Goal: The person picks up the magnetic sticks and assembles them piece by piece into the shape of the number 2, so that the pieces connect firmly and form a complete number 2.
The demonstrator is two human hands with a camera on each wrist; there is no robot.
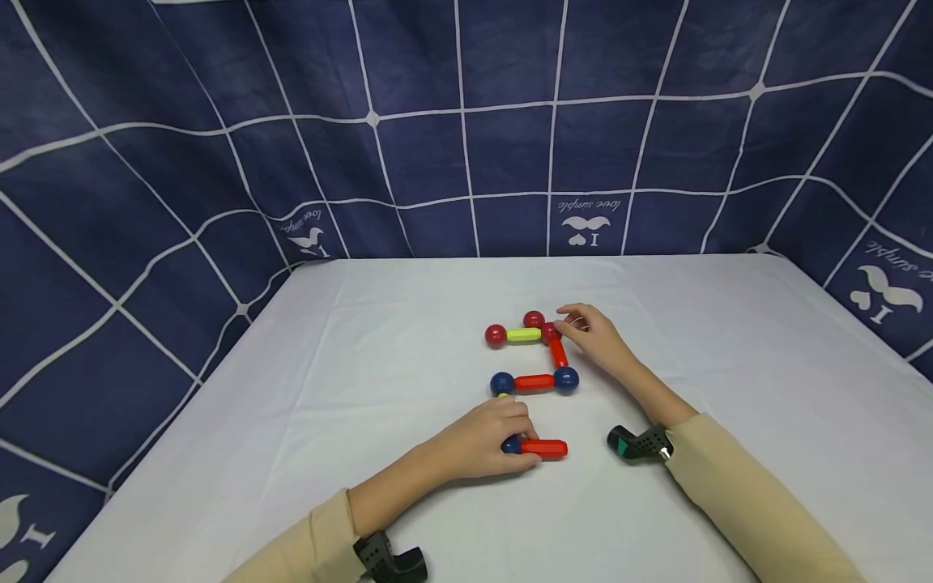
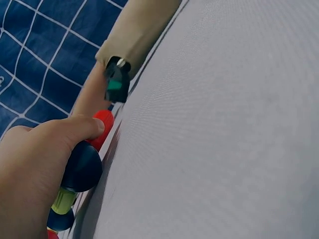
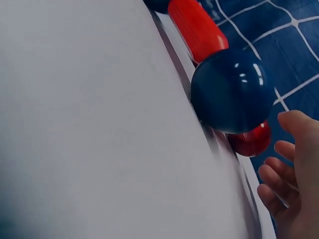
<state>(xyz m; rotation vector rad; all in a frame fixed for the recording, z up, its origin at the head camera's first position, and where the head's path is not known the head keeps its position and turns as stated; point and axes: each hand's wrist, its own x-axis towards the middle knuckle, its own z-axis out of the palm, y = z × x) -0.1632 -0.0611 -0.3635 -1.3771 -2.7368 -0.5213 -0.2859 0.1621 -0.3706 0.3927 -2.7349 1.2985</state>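
Note:
My left hand point(image 1: 484, 441) pinches a red toy building rod point(image 1: 547, 448) where it meets a blue ball point(image 1: 512, 444); in the left wrist view the thumb lies on the red rod point(image 2: 103, 128). A yellow-green rod point(image 2: 64, 200) runs from that ball to another blue ball point(image 1: 502, 384), partly behind the hand. From there a red rod point(image 1: 534, 383) leads to a blue ball point(image 1: 566, 380), then a red rod point(image 1: 557, 351) to a red ball point(image 1: 550, 333). Close by that red ball is my right hand point(image 1: 599, 340), fingers loosely bent, apparently holding nothing.
Left of the upper red ball, a yellow-green rod point(image 1: 523, 334) ends in a red ball point(image 1: 496, 336). Another red ball point(image 1: 534, 320) sits just behind. All lie on a white-covered table point(image 1: 364, 348), with a blue checked curtain point(image 1: 423, 154) at the back and sides.

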